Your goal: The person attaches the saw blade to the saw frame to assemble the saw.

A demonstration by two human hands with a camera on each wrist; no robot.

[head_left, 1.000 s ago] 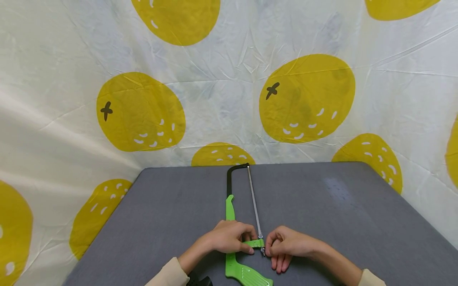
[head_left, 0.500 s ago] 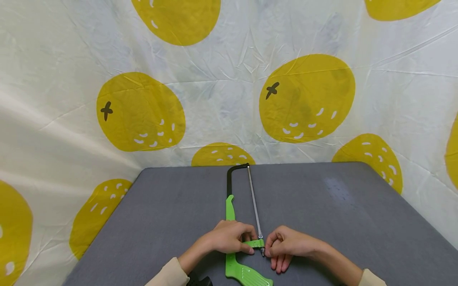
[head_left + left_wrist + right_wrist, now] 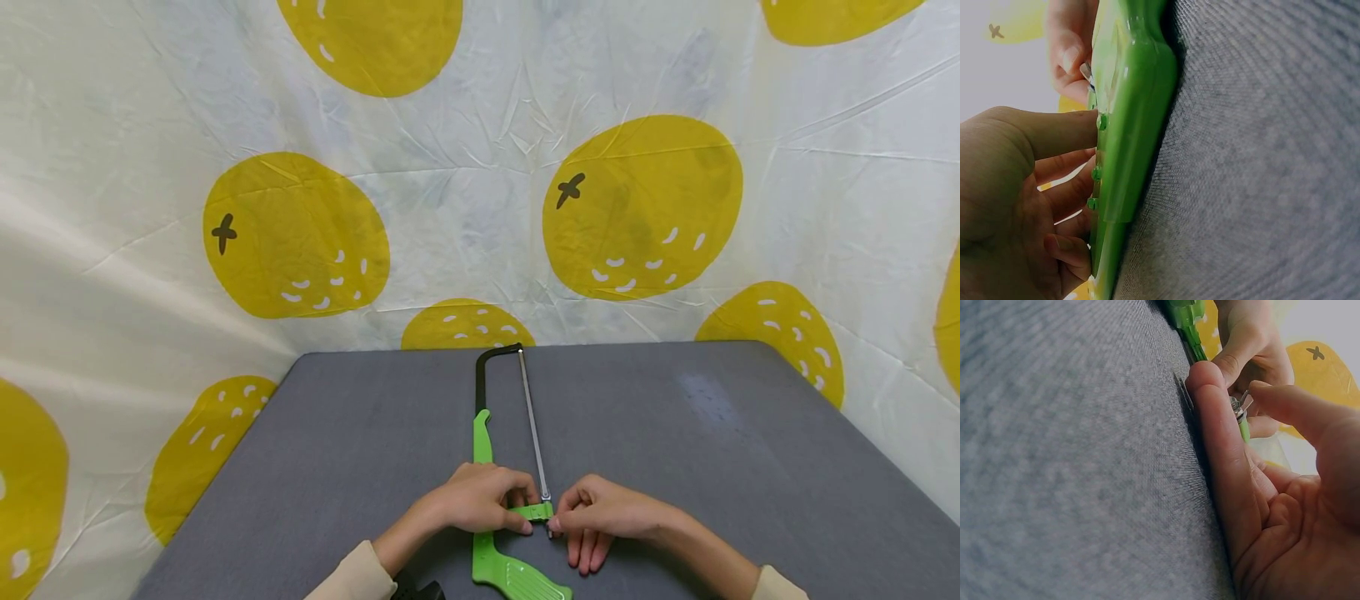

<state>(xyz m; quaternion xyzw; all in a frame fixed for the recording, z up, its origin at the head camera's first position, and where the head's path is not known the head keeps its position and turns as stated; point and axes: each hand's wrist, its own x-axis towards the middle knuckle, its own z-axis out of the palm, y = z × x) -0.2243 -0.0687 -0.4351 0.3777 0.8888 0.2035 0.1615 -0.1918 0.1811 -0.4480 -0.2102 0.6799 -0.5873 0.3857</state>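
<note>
A hacksaw (image 3: 482,442) with a green handle and black front frame lies flat on the grey table. Its blade (image 3: 532,417) runs along the right side, away from the person. My left hand (image 3: 487,497) holds the short green arm (image 3: 536,511) at the near end of the blade, thumb on the near side and fingers beyond it. Just right of that arm is my right hand (image 3: 611,510), its thumb and forefinger pinching a small metal wing nut (image 3: 1236,407). The fingers partly cover the nut in the head view. The other right fingers rest low along the cloth.
The grey cloth-covered table (image 3: 360,433) reaches back to a white curtain (image 3: 465,208) printed with yellow fruit. A black object (image 3: 429,591) shows at the near edge, left of the saw handle.
The right thumb and forefinger have shifted slightly left onto the wing nut, which has turned a little. The left hand and the hacksaw stay in place.
</note>
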